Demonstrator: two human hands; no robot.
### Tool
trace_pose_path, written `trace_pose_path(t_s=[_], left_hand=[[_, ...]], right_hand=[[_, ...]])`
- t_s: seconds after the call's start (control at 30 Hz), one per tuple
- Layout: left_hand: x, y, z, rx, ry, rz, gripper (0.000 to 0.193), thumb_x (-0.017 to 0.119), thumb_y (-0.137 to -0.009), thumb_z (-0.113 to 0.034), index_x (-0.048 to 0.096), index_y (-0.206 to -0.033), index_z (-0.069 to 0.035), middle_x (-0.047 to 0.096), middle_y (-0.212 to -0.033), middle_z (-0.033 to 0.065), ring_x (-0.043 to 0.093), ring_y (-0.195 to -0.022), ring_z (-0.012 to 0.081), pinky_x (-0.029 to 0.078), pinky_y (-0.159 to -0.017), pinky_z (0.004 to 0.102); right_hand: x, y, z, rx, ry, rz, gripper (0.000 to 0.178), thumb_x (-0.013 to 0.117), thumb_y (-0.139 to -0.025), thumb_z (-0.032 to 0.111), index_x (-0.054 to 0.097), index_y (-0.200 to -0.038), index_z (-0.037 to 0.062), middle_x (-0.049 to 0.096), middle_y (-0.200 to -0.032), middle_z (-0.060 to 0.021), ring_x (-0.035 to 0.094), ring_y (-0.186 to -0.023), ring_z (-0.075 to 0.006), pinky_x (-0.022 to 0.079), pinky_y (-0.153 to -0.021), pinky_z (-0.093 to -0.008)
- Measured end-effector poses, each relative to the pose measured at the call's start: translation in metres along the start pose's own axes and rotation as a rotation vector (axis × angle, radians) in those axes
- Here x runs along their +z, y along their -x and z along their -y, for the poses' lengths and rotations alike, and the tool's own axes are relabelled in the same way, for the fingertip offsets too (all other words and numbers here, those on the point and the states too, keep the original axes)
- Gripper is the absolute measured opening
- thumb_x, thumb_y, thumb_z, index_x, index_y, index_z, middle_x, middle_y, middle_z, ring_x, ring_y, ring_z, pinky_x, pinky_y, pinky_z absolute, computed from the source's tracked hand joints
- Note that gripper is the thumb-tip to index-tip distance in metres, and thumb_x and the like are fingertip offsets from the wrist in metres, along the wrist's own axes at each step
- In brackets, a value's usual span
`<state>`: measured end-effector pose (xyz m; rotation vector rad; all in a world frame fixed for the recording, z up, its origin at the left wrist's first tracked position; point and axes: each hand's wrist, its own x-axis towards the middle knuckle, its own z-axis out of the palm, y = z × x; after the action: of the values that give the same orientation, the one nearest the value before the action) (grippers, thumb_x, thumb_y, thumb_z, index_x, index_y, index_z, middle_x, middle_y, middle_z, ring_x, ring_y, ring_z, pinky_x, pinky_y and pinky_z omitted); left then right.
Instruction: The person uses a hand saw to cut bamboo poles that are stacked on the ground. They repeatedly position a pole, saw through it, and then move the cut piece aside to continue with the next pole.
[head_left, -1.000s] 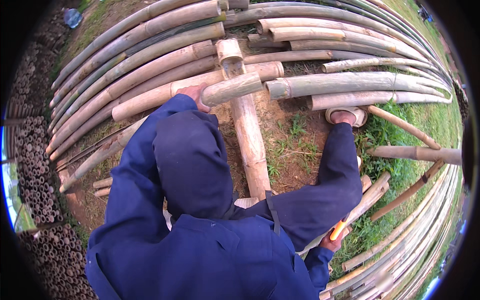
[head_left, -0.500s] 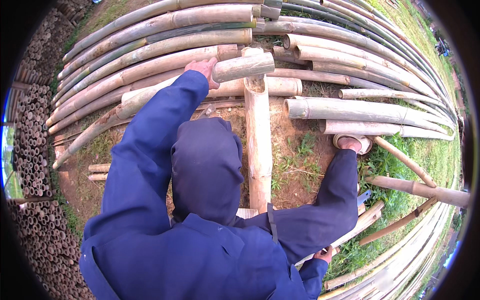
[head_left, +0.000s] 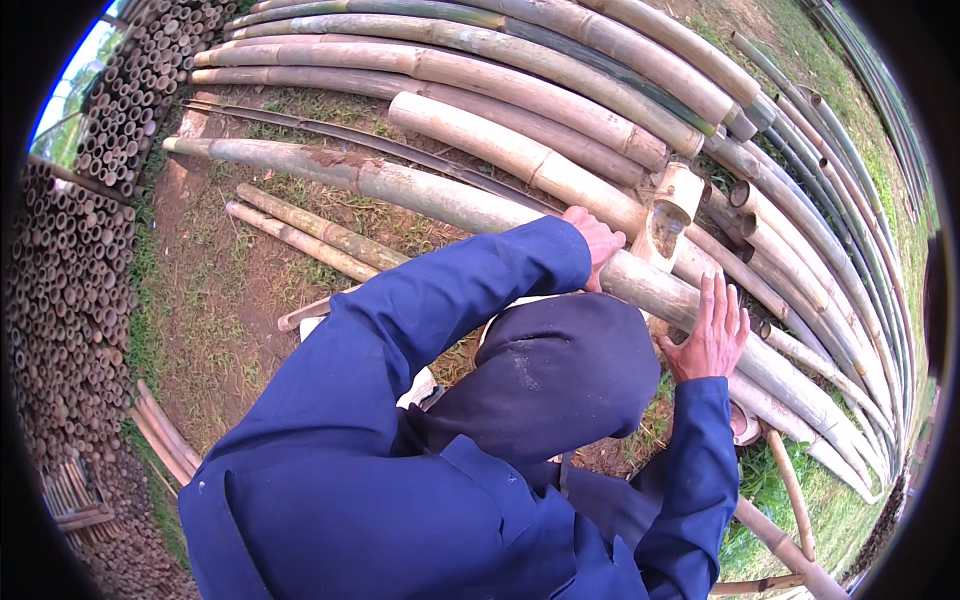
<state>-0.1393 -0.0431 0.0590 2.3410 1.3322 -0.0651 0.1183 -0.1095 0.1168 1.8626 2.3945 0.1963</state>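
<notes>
A long, pale bamboo pole (head_left: 430,190) slants across from the far left to the right, past my raised knee. My left hand (head_left: 597,243) is closed over it, just left of a notched bamboo post (head_left: 663,232). My right hand (head_left: 708,335) has its fingers spread and pointing away from me, at the pole's right part. Whether its palm presses on the pole is hard to see. The post's top is cut open into a hollow, and its lower part is hidden behind the pole and my knee.
Rows of long bamboo poles (head_left: 520,90) lie beyond the post and curve off to the right. Two thin poles (head_left: 310,235) rest on the ground at left. Stacked bamboo pieces (head_left: 70,290) line the left side. A bamboo frame (head_left: 793,495) stands at lower right.
The view has turned toward the left. My right hand has come up from beside my leg to the pole, fingers spread. My left hand stays on the pole.
</notes>
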Motion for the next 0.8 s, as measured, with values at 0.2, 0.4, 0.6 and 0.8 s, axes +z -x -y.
trace_pose_path(t_s=[0.2,0.4,0.6,0.8], left_hand=[[-0.014,0.013,0.005,-0.023,0.033,-0.049,0.080,0.092,-0.060,-0.050,0.061,-0.121,-0.008,0.073,-0.107,0.0146,0.071,-0.106,0.0354,0.045,-0.102,0.0503],[-0.039,0.077,0.049,-0.155,0.197,-0.798,0.086,0.087,-0.073,-0.048,0.053,-0.144,-0.012,0.058,-0.134,0.0179,0.053,-0.131,0.0354,0.035,-0.116,0.0506],[0.019,0.208,0.223,-1.355,0.959,-1.773,0.083,0.080,-0.085,-0.054,0.046,-0.142,-0.006,0.050,-0.137,0.0192,0.053,-0.125,0.0359,0.040,-0.113,0.0460],[0.049,0.192,0.256,-0.842,2.060,-1.474,0.081,0.067,-0.083,-0.072,0.054,-0.141,-0.016,0.066,-0.126,0.0089,0.068,-0.108,0.0327,0.054,-0.099,0.0533]], right_hand=[[0.018,-0.037,-0.005,-0.231,-0.037,-0.062,0.085,0.093,-0.065,0.027,0.055,-0.139,0.0112,0.062,-0.132,-0.0084,0.057,-0.129,-0.0261,0.031,-0.120,-0.0507],[-0.004,-0.046,-0.036,-0.276,-0.041,-0.118,0.082,0.091,-0.060,0.019,0.057,-0.134,0.0090,0.064,-0.125,-0.0113,0.058,-0.123,-0.0305,0.040,-0.115,-0.0469],[-0.034,-0.023,-0.114,-0.249,-0.007,-0.130,0.089,0.092,-0.061,0.018,0.053,-0.141,0.0075,0.061,-0.130,-0.0136,0.058,-0.123,-0.0347,0.045,-0.107,-0.0485],[-0.012,0.027,-0.154,-0.252,-0.017,-0.157,0.093,0.092,-0.060,0.017,0.052,-0.142,0.0032,0.058,-0.135,-0.0189,0.055,-0.128,-0.0397,0.044,-0.111,-0.0511]])
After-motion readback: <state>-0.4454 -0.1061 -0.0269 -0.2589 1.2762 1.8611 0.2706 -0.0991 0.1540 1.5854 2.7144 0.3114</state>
